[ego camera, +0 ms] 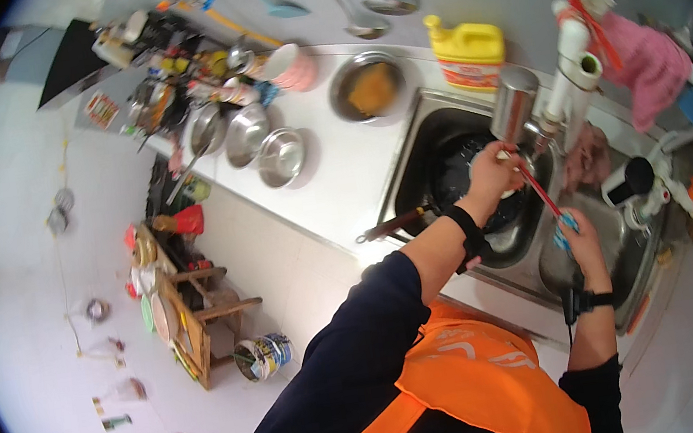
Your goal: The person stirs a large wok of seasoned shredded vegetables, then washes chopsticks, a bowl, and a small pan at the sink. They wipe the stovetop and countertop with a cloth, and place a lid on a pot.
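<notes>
My left hand (496,172) is over the left sink basin, its fingers closed around the upper end of a slim red rod (540,190), perhaps a utensil handle. Near the divider between the basins, my right hand (581,242) grips a blue-and-white cloth (565,231) against the rod's lower end. Beneath my left hand a dark pan (456,168) sits in the left basin (410,141). Its brown handle (397,224) sticks out over the front rim. Something pale shows just below my left fingers, too small to name.
A metal cylinder (514,101) and white pipes (570,45) rise behind the sink. A yellow jug (468,53) stands by the wall. Left on the counter are a steel bowl with orange-brown contents (373,88) and several steel bowls (282,158). The right basin (612,239) lies beneath my right hand.
</notes>
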The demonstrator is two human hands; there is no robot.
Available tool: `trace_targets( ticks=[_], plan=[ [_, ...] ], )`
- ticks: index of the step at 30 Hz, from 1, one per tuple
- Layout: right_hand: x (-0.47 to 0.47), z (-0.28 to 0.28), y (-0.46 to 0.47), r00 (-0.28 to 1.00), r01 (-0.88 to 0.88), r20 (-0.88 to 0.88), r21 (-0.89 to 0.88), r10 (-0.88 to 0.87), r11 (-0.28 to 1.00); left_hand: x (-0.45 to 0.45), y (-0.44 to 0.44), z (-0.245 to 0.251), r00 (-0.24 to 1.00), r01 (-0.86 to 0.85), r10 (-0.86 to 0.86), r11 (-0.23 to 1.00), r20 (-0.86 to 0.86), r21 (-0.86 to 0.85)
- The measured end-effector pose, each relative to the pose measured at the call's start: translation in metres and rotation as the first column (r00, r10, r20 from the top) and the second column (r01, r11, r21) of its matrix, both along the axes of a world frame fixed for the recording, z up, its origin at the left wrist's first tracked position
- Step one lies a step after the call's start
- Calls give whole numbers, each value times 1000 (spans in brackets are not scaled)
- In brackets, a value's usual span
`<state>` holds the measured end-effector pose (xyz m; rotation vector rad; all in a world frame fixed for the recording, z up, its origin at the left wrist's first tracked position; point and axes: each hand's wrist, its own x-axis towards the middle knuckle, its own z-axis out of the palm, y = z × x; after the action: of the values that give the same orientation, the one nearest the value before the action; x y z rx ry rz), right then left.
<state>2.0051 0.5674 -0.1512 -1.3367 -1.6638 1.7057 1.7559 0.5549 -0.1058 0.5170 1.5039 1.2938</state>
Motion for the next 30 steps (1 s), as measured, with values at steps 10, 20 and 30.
trace_targets(
  ticks=[10, 20, 30],
  plan=[
    [-1, 2, -1, 1000, -8, 1, 60, 8, 998, -81, -35, 76, 950, -249, 240, 968, 199, 21],
    [-33, 13, -34, 978, 193, 65, 75, -197, 978, -254, -112, 171, 945, -300, 317, 939, -86, 168],
    [-126, 7, -93, 875, 483, 16, 54, -484, 874, -582, -224, 271, 559, -433, 690, 716, -461, 547]
  ],
)
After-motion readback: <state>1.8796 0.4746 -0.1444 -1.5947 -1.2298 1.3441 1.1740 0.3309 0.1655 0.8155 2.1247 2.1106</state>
